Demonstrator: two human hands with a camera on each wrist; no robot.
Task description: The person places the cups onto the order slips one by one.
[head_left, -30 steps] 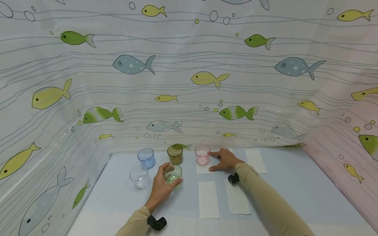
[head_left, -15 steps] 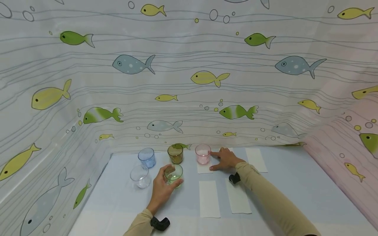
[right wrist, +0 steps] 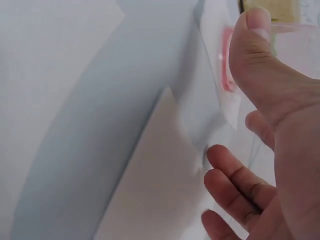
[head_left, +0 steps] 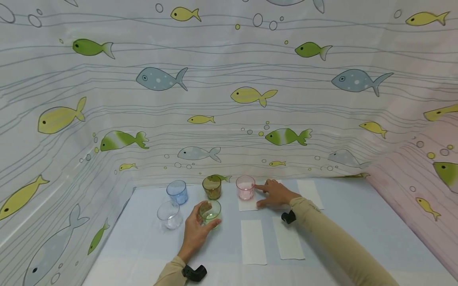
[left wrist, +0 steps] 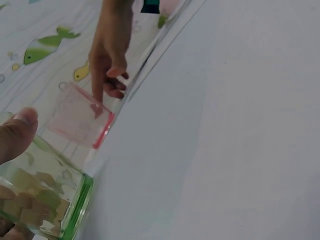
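In the head view my left hand [head_left: 195,230] holds a green glass tumbler [head_left: 211,208], thumb on its near side and fingers around the back and left. The left wrist view shows fingers through the green tumbler [left wrist: 37,192]. My right hand [head_left: 279,194] reaches to a pink tumbler [head_left: 245,189], its index fingertip right at the glass's right side. That pink tumbler stands upright on a white paper strip [head_left: 248,205]. In the right wrist view the right thumb [right wrist: 250,45] is straight and the other visible fingers bend loosely, holding nothing.
Behind the green tumbler stands a brown tumbler [head_left: 212,188]. To the left are a blue tumbler [head_left: 177,192] and a clear one [head_left: 169,215]. More white paper strips [head_left: 253,242] lie at the centre and right. A fish-patterned curtain [head_left: 229,135] rises around the table.
The left fingertips have come slightly lower on the green tumbler's rim. My right thumb and forearm have shifted a little to the right. The tumblers stay in place.
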